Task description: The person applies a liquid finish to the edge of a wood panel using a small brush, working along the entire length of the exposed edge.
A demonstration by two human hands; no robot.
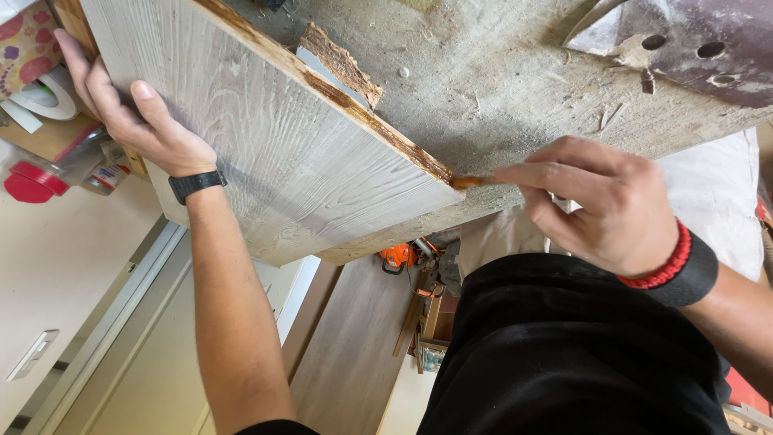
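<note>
The left hand is gripping the far edge of a grainy grey board. The right hand is pinching a thin brush against the board's rough, brown-stained edge, over the dusty surface.

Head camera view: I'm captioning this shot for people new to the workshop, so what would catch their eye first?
The pale wood-grain board fills the upper left, its long edge coated in brown glue. The right hand, at centre right, pinches a thin brush whose tip touches that edge near the board's corner. The left hand steadies the board at its far left side, and a torn strip of edging lies on the dusty workbench beyond it.
</note>
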